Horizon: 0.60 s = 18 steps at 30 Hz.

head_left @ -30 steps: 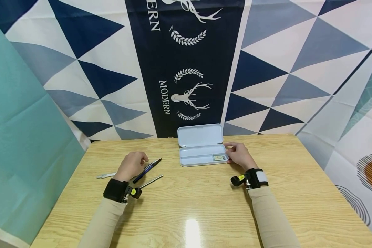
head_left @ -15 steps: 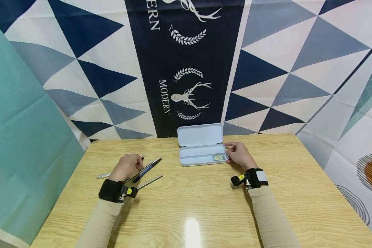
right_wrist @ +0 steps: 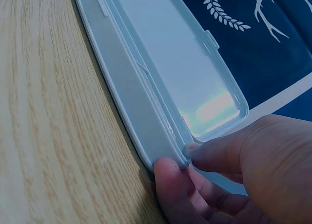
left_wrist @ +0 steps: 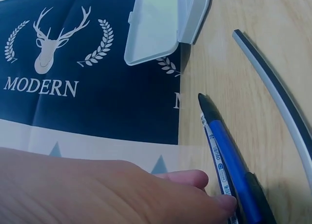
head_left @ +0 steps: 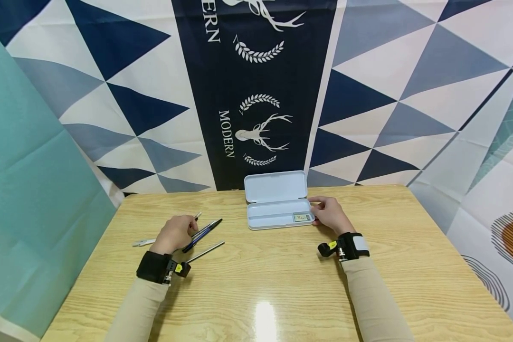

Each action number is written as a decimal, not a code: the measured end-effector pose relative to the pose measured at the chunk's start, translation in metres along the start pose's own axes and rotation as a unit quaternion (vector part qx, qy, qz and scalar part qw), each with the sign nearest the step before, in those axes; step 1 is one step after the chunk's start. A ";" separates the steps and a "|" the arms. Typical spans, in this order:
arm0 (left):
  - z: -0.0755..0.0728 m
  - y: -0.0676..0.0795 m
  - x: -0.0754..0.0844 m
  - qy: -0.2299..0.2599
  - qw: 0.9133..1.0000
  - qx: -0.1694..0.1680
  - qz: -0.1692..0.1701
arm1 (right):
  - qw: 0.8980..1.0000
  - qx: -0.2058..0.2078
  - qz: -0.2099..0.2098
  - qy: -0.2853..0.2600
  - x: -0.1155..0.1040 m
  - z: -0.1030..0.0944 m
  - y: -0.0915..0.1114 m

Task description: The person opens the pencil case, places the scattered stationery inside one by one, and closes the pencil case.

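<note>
A pale blue pencil case [head_left: 280, 221] stands with its lid [head_left: 275, 186] raised at the table's far edge. My right hand [head_left: 330, 214] holds its right end, thumb at the rim and fingers against the outer wall [right_wrist: 129, 92]. Farther left, my left hand [head_left: 175, 232] is low over several writing tools, fingers bent. Its thumb tip overlaps a slim printed pencil [left_wrist: 218, 158] beside a blue-and-black pen [left_wrist: 231, 156]; I cannot tell whether it grips the pencil. Another thin, light-tipped stick [head_left: 198, 215] shows just beyond this hand, the rest hidden.
A thin grey metallic rod [head_left: 206, 251] lies right of the left wrist. Left of that hand lies a white stick-like item [head_left: 143, 242]. Inside the case's right end is a small pictured piece [head_left: 301, 217]. A patterned cloth [head_left: 256, 95] hangs behind the wooden table [head_left: 282, 270].
My left hand moved left and slightly toward me, uncovering the light-tipped stick beyond it, then shifted slightly. The right hand and the pencil case stayed in place.
</note>
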<state>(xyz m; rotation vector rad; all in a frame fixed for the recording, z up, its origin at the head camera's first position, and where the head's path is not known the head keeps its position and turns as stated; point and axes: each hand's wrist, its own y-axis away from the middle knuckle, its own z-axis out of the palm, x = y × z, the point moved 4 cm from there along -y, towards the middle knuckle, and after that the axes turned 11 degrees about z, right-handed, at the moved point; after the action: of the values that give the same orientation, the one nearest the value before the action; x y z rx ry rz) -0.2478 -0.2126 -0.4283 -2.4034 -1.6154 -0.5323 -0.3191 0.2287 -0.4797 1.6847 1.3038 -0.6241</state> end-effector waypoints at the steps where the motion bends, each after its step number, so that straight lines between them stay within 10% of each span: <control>1: 0.001 0.000 -0.001 0.001 1.000 0.001 -0.002 | 1.000 0.001 0.000 0.000 0.000 0.000 0.000; 18: 0.008 -0.003 -0.004 -0.010 1.000 0.003 -0.022 | 1.000 0.001 -0.001 0.005 0.002 0.001 -0.004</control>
<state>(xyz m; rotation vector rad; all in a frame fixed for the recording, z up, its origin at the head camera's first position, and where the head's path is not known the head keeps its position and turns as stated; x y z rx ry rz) -0.2506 -0.2121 -0.4373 -2.3827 -1.6784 -0.5106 -0.3222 0.2290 -0.4828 1.6903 1.3110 -0.6192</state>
